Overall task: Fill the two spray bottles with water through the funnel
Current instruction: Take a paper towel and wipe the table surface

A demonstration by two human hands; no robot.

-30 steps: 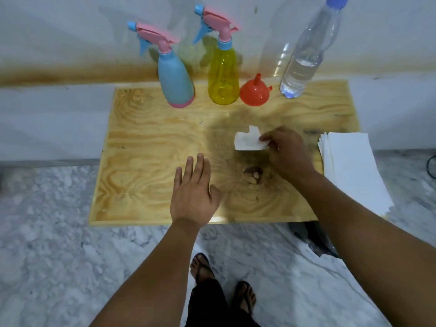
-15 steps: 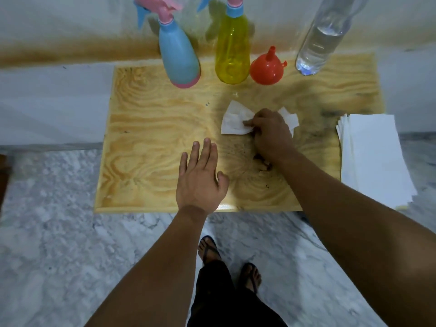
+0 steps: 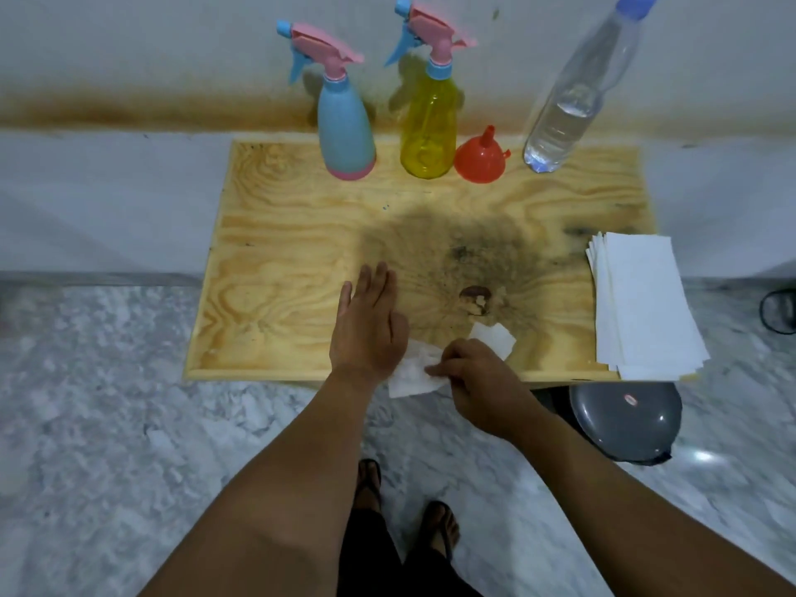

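I see my right hand [image 3: 478, 377] pinching a crumpled white tissue [image 3: 413, 374] at the wooden board's [image 3: 275, 260] near edge; my left hand [image 3: 366, 325] lies flat, partly covering it. Blue spray bottle [image 3: 344, 127], yellow spray bottle [image 3: 428, 127], orange funnel [image 3: 480, 159] inverted, and water bottle [image 3: 564, 118] line the far edge, its cap cut off.

My right hand [image 3: 476, 383] covers the middle of the tissue [image 3: 413, 377]. Water bottle [image 3: 573, 101] cap is cut by the top edge. Grey lid [image 3: 624, 420] partly hidden under bench [image 3: 280, 252].
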